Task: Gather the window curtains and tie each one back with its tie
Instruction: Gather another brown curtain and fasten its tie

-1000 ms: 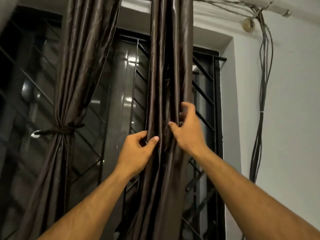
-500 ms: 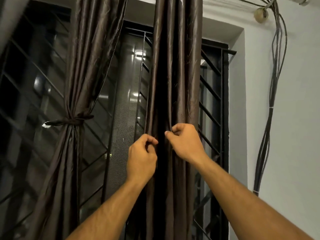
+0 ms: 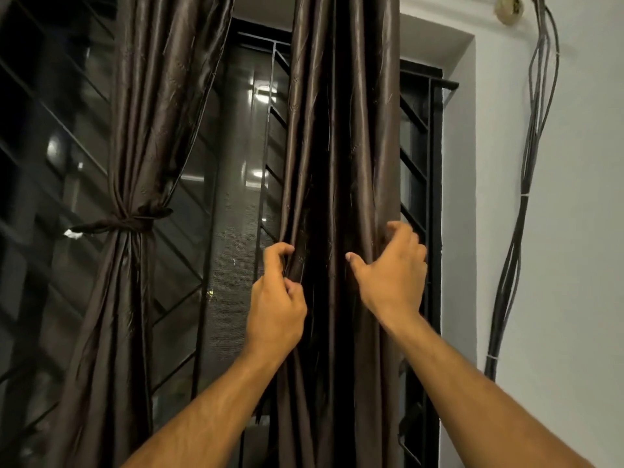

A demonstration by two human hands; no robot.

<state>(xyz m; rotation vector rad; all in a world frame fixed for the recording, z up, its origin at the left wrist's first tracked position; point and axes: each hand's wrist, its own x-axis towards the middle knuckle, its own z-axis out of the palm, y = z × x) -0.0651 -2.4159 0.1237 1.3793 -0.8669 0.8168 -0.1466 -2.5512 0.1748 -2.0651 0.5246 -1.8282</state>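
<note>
Between the hands hung the loose curtain. The left hand pinched its left edge; the right hand gripped its right folds. Left of both hung a tied curtain.

A black metal window grille with diagonal bars stands behind and to either side of the hands. Right of the right hand, a bundle of dark cables runs down the white wall, hanging from what may be a round fitting high above.
</note>
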